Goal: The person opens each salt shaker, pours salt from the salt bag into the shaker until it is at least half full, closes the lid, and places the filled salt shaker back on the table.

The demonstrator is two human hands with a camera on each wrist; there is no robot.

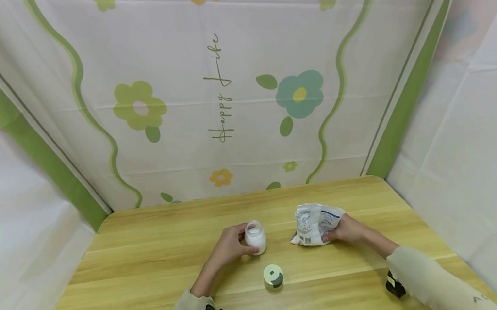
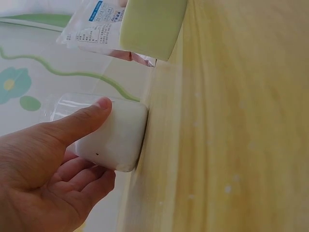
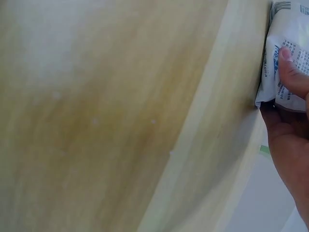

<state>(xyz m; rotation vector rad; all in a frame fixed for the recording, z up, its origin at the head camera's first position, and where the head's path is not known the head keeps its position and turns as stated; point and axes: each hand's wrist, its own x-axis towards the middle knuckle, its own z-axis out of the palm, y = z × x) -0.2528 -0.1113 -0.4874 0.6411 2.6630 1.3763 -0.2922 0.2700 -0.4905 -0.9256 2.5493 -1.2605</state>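
Observation:
A clear glass jar [image 1: 256,239] with white contents stands uncovered on the wooden table, its mouth facing up. My left hand [image 1: 231,246] holds it from the left, thumb on the near side and fingers round the back; the left wrist view shows the thumb along the jar [image 2: 116,133]. To the right, my right hand [image 1: 346,228] grips a crumpled white printed plastic bag [image 1: 311,225] that rests on the table. In the right wrist view the thumb presses the printed side of the bag [image 3: 292,43]. A pale green lid [image 1: 273,275] lies nearer me, between the hands.
The wooden table [image 1: 161,269] has a back edge against a white curtain [image 1: 171,59] with printed flowers. White fabric hangs at the left and right sides too. Small white specks [image 3: 153,121] dot the tabletop.

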